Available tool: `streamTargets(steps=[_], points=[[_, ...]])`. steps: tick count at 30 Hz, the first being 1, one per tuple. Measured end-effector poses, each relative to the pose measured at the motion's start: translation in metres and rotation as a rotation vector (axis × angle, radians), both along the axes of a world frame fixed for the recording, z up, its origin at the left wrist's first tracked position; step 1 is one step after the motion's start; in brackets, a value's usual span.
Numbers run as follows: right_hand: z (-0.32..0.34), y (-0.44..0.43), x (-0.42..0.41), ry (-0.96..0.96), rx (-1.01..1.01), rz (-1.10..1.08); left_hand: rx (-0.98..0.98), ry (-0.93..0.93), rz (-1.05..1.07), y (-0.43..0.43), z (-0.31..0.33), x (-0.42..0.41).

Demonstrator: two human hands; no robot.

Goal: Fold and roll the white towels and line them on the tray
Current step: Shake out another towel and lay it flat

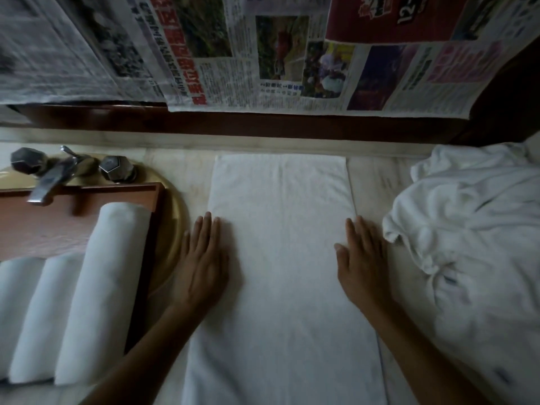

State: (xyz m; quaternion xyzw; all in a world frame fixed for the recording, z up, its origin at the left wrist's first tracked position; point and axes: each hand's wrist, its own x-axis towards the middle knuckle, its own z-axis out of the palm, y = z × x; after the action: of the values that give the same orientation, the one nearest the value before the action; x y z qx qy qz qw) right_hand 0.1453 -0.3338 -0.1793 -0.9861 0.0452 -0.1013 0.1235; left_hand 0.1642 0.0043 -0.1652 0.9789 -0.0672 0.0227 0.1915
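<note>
A folded white towel [280, 258] lies flat as a long strip on the pale counter [374, 182]. The left hand [201, 258] rests flat on its left edge, fingers straight; the right hand [361, 258] lies flat on its right edge. At left, a wooden tray [155, 200] holds three rolled towels [76, 302] side by side, beneath a metal tap [49, 176]. At right sits a heap of loose towels [473, 244]. Newspaper [263, 54] covers the wall behind.

Left grip [201, 258] and right grip [362, 258] lie flat, fingers straight.
</note>
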Motion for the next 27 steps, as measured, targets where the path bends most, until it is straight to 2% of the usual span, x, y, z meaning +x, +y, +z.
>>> streamTargets(steps=[2, 5, 9, 11, 15, 19, 22, 24, 27], points=[[0.007, 0.030, -0.025, -0.017, 0.051, 0.004, -0.067, -0.044, -0.013, -0.024, 0.009, -0.032], [0.008, 0.084, -0.073, 0.030, 0.091, 0.137, -0.120, -0.034, -0.127, -0.064, 0.007, -0.084], [0.004, 0.084, -0.102, 0.054, -0.009, 0.239, -0.011, 0.019, -0.212, -0.045, -0.008, -0.116], [0.005, 0.062, -0.104, 0.037, -0.020, 0.202, 0.017, 0.006, -0.189, -0.017, -0.011, -0.117], [-0.003, 0.016, -0.115, 0.021, -0.030, 0.053, -0.064, -0.023, -0.084, 0.030, -0.016, -0.121], [0.002, 0.029, -0.135, -0.024, 0.018, -0.070, -0.100, -0.019, -0.098, 0.018, -0.002, -0.146], [0.009, 0.083, -0.165, 0.002, 0.060, 0.048, -0.110, 0.005, -0.198, -0.028, 0.003, -0.180], [0.007, 0.107, -0.186, 0.054, 0.020, 0.168, -0.104, 0.040, -0.240, -0.042, -0.002, -0.198], [0.004, 0.094, -0.192, 0.097, -0.020, 0.180, -0.019, 0.067, -0.241, -0.026, -0.008, -0.200]])
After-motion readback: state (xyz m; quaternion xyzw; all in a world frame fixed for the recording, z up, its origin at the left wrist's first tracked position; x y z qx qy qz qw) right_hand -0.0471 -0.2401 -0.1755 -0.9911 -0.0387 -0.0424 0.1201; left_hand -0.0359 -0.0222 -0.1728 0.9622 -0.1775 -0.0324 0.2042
